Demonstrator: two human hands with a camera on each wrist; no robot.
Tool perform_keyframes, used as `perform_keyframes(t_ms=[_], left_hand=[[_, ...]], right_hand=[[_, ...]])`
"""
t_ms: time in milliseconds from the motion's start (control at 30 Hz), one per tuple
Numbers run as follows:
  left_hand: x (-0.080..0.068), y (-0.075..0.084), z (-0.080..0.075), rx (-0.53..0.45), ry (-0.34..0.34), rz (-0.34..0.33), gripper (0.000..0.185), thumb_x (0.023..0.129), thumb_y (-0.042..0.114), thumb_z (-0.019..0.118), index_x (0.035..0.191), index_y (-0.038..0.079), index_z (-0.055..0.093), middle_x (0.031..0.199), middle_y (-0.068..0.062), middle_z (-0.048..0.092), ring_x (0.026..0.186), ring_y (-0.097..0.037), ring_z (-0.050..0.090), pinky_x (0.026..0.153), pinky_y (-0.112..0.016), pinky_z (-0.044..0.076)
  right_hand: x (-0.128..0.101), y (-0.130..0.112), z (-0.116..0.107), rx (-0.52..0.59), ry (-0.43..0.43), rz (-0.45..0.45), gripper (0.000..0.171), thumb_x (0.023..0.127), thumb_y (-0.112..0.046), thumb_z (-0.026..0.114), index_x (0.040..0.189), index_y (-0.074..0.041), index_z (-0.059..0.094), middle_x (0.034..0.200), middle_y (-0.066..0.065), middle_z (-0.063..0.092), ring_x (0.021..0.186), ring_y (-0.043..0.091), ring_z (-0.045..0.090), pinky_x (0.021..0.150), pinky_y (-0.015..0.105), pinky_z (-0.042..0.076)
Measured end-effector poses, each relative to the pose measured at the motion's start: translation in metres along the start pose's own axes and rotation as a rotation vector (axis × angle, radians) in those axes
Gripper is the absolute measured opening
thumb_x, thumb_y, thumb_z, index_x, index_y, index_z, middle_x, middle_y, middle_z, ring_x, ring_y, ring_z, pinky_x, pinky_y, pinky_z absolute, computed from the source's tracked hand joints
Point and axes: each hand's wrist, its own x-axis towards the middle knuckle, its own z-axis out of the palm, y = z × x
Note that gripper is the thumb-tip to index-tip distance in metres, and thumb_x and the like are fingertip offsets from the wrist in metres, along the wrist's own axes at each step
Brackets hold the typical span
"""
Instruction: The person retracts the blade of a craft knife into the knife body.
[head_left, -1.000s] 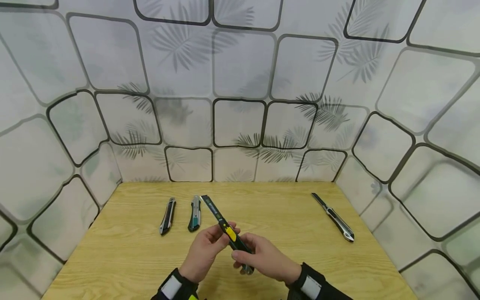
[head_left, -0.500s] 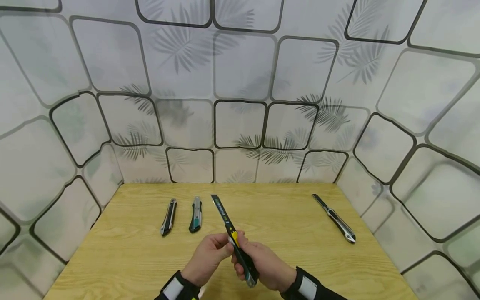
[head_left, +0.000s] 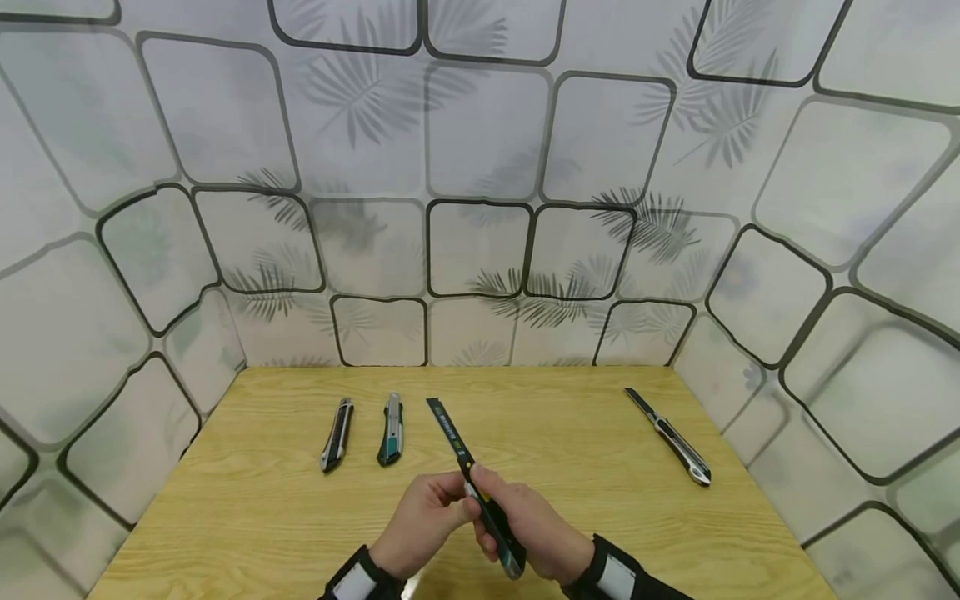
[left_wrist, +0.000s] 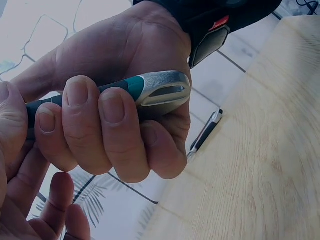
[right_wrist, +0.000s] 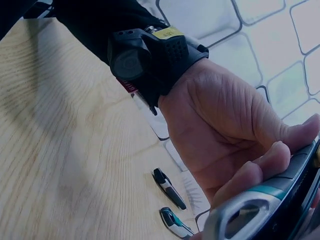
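We hold the utility knife (head_left: 480,492) in both hands, left hand (head_left: 420,521) and right hand (head_left: 536,529), at six o'clock on the wooden table (head_left: 225,517). At eleven o'clock two closed knives, one black (head_left: 337,433) and one teal (head_left: 391,428), lie side by side and bar that way. At two o'clock a silver knife (head_left: 670,437) lies well apart. Between these, toward twelve, bare wood runs to the patterned wall (head_left: 480,250), which closes three sides. Broad bare wood also lies at nine and three.

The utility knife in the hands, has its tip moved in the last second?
Yes. The held utility knife swung its tip rightward, away from the teal knife lying on the table.
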Motion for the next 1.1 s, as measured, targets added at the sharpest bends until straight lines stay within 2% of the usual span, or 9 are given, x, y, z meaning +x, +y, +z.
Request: perform_keyframes(t_ms=[133, 267, 433, 600, 767, 833, 933, 1033, 1100], left_hand=[[0.0, 0.0, 0.0, 0.033, 0.023, 0.014, 0.056, 0.099, 0.039, 0.07, 0.123, -0.011, 0.072, 0.102, 0.016, 0.08, 0.109, -0.004, 0.069, 0.099, -0.027, 0.051], [-0.001, 0.001, 0.0, 0.01, 0.037, 0.007, 0.055, 0.099, 0.037, 0.072, 0.125, -0.012, 0.071, 0.102, 0.016, 0.081, 0.106, -0.003, 0.069, 0.097, -0.027, 0.053], [-0.002, 0.004, -0.001, -0.061, 0.013, 0.005, 0.052, 0.104, 0.031, 0.068, 0.136, -0.01, 0.066, 0.114, 0.014, 0.081, 0.118, -0.005, 0.07, 0.103, -0.027, 0.053], [-0.003, 0.007, -0.003, -0.096, -0.015, 0.032, 0.046, 0.107, 0.029, 0.063, 0.14, -0.003, 0.066, 0.121, 0.012, 0.08, 0.124, -0.009, 0.068, 0.109, -0.027, 0.05], [-0.004, 0.008, -0.007, -0.108, 0.0, 0.053, 0.036, 0.108, 0.028, 0.062, 0.137, 0.008, 0.071, 0.124, 0.011, 0.079, 0.125, -0.01, 0.069, 0.11, -0.027, 0.05], [-0.004, 0.009, -0.011, -0.113, 0.018, 0.048, 0.034, 0.108, 0.028, 0.063, 0.136, 0.012, 0.072, 0.125, 0.012, 0.079, 0.127, -0.009, 0.068, 0.115, -0.032, 0.048], [-0.004, 0.014, -0.017, -0.119, 0.052, 0.042, 0.032, 0.108, 0.03, 0.062, 0.136, 0.017, 0.073, 0.125, 0.013, 0.079, 0.13, -0.007, 0.066, 0.123, -0.048, 0.041], [-0.004, 0.017, -0.022, -0.108, 0.055, 0.053, 0.034, 0.11, 0.03, 0.061, 0.138, 0.014, 0.071, 0.126, 0.013, 0.078, 0.131, -0.008, 0.065, 0.125, -0.06, 0.035], [-0.005, 0.018, -0.024, -0.097, 0.04, 0.06, 0.036, 0.11, 0.031, 0.06, 0.139, 0.012, 0.069, 0.127, 0.013, 0.078, 0.13, -0.009, 0.066, 0.124, -0.06, 0.036]], right_hand=[[0.0, -0.002, 0.0, -0.004, 0.003, -0.014, 0.052, 0.107, -0.065, 0.05, 0.092, -0.017, 0.064, 0.072, -0.006, 0.058, 0.059, 0.008, 0.055, 0.061, 0.025, 0.047], [-0.001, -0.003, 0.0, -0.028, -0.003, -0.032, 0.049, 0.109, -0.061, 0.049, 0.093, -0.016, 0.064, 0.071, -0.006, 0.059, 0.06, 0.01, 0.055, 0.062, 0.026, 0.045], [-0.003, -0.006, -0.001, -0.05, -0.032, -0.059, 0.047, 0.11, -0.057, 0.049, 0.098, -0.014, 0.066, 0.073, -0.006, 0.061, 0.063, 0.01, 0.055, 0.065, 0.026, 0.045], [-0.004, -0.007, -0.003, -0.085, -0.04, -0.1, 0.05, 0.111, -0.051, 0.049, 0.098, -0.007, 0.068, 0.075, -0.006, 0.064, 0.067, 0.01, 0.057, 0.067, 0.026, 0.046], [-0.003, -0.005, -0.004, -0.111, -0.034, -0.112, 0.048, 0.112, -0.044, 0.049, 0.093, -0.005, 0.07, 0.076, -0.005, 0.066, 0.07, 0.011, 0.06, 0.068, 0.026, 0.051], [-0.004, -0.004, -0.005, -0.113, -0.032, -0.119, 0.044, 0.112, -0.04, 0.048, 0.097, -0.005, 0.07, 0.077, -0.004, 0.067, 0.07, 0.012, 0.06, 0.067, 0.026, 0.051], [-0.005, 0.0, -0.006, -0.101, -0.037, -0.127, 0.038, 0.112, -0.034, 0.048, 0.102, -0.004, 0.069, 0.077, -0.003, 0.068, 0.067, 0.011, 0.06, 0.064, 0.024, 0.048], [-0.007, 0.006, -0.008, -0.075, -0.069, -0.131, 0.033, 0.112, -0.032, 0.047, 0.106, -0.006, 0.067, 0.078, -0.004, 0.07, 0.064, 0.009, 0.059, 0.063, 0.023, 0.047], [-0.008, 0.008, -0.008, -0.061, -0.097, -0.141, 0.032, 0.113, -0.031, 0.046, 0.107, -0.006, 0.065, 0.08, -0.004, 0.07, 0.065, 0.008, 0.06, 0.064, 0.022, 0.05]])
